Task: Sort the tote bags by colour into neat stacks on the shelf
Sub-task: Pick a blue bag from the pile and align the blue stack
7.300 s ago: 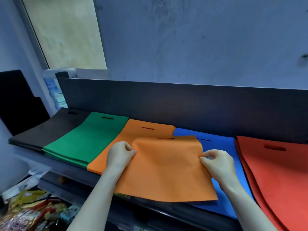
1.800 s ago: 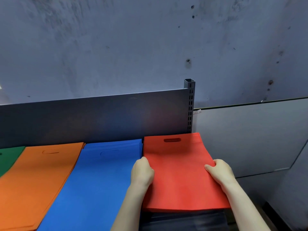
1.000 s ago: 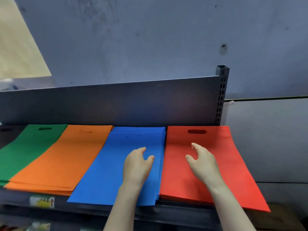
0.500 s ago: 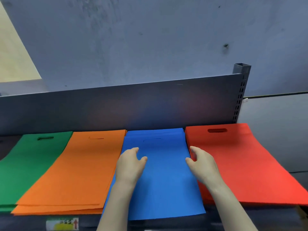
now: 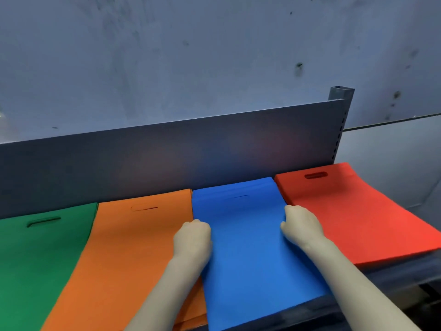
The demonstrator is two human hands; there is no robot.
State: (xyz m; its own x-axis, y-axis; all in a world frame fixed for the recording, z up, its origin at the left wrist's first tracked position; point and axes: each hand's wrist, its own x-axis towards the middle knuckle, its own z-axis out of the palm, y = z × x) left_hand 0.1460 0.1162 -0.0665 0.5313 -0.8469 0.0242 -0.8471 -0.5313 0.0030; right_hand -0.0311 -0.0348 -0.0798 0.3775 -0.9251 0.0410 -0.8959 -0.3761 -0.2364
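Shelf [image 5: 143, 168]: left hand [image 5: 192, 237], right hand [image 5: 301, 226] now grip blue stack [image 5: 248, 259].

This looked like a shop or its stockroom. A grey metal display shelf [image 5: 396, 271] had a tall back panel [image 5: 167, 158] and a slotted upright post [image 5: 340, 130], as retail racking does. On it lay 4 flat piles of identical tote bags with cut-out handles, side by side: green stack [image 5: 35, 259], orange stack [image 5: 133, 247], blue stack [image 5: 245, 254], red stack [image 5: 346, 211]. Behind rose a bare, stained wall [image 5: 191, 56].
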